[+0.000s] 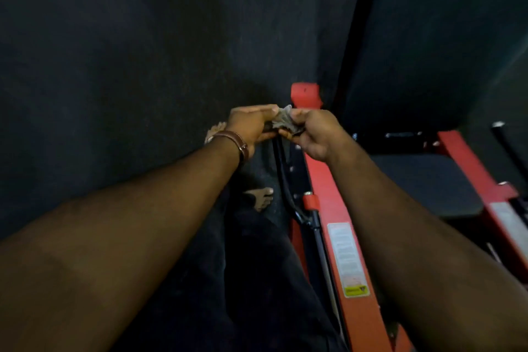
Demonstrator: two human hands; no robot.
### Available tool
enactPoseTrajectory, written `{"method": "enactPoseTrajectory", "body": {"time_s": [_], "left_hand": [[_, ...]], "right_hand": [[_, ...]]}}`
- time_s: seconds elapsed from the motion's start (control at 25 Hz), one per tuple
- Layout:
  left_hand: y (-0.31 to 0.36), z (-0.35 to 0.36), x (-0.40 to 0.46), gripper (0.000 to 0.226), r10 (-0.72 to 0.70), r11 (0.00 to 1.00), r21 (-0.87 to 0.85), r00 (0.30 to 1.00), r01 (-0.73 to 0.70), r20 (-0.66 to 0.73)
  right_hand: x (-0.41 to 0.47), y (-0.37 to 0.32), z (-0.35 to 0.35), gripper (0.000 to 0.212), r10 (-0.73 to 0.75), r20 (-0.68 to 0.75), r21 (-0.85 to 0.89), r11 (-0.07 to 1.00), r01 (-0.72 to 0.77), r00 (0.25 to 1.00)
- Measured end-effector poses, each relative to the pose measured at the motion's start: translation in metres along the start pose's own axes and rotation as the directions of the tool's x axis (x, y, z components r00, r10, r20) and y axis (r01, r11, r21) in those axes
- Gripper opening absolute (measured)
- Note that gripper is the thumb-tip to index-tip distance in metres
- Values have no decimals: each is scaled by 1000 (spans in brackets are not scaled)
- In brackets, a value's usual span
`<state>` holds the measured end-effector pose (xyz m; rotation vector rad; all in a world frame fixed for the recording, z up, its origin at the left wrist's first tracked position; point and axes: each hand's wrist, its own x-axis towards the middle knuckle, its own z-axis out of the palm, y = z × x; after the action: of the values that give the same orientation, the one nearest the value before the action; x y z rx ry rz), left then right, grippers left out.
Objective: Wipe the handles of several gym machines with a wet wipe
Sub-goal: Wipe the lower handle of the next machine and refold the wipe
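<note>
Between the two hands, above the dark floor and just left of the red machine frame [328, 188], a crumpled wet wipe [281, 120] is held at both ends. The right hand [310, 134] pinches it with curled fingers and thumb from the right. The left hand [251, 126] meets it from the left, its fingers stretched forward along the top and its thumb below, closing on the wipe's near edge; how firmly it grips I cannot tell. A thin black bar [281, 163] runs down from under the hands beside the frame, and it may be the handle in hand, though the hands hide where the wipe touches it.

The wipe looks grey and dingy, bunched into a small wad with a frayed corner sticking up, no flat face showing. That soiling suggests it has already seen use, so some wiping is probably done; how many handles is not to be told here. The hands seem to be refolding or working the wipe at the bar's top end.

Farther right, a black seat pad [425, 183] and a second red rail [480, 180] belong to the same or a neighbouring machine, and a dark grip [505, 143] at the far right edge looks untouched at this moment. A brown strap [237, 143] circles the left wrist, and bare feet [261, 197] stand on the floor below.
</note>
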<state>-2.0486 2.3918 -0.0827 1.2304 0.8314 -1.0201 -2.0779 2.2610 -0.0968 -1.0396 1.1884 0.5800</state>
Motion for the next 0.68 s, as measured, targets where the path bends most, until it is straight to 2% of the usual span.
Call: {"method": "enactPoseTrajectory", "body": {"time_s": [0.12, 0.2, 0.4, 0.56, 0.68], "left_hand": [[106, 14, -73, 13, 231, 972, 40, 971, -233, 57], [175, 26, -137, 15, 378, 914, 103, 917, -392, 126], [327, 40, -311, 24, 621, 780, 23, 777, -626, 103], [432, 44, -426, 21, 799, 601, -109, 599, -791, 58], [493, 42, -489, 32, 874, 485, -102, 478, -869, 87]], "right_hand": [[-102, -94, 40, 24, -255, -18, 7, 967, 255, 967], [-173, -153, 66, 23, -433, -42, 25, 900, 435, 900], [-342, -280, 137, 20, -718, -111, 180, 666, 724, 687], [-452, -364, 189, 1, -866, 59, 191, 499, 845, 497], [-508, -418, 227, 19, -936, 118, 162, 348, 924, 332]]}}
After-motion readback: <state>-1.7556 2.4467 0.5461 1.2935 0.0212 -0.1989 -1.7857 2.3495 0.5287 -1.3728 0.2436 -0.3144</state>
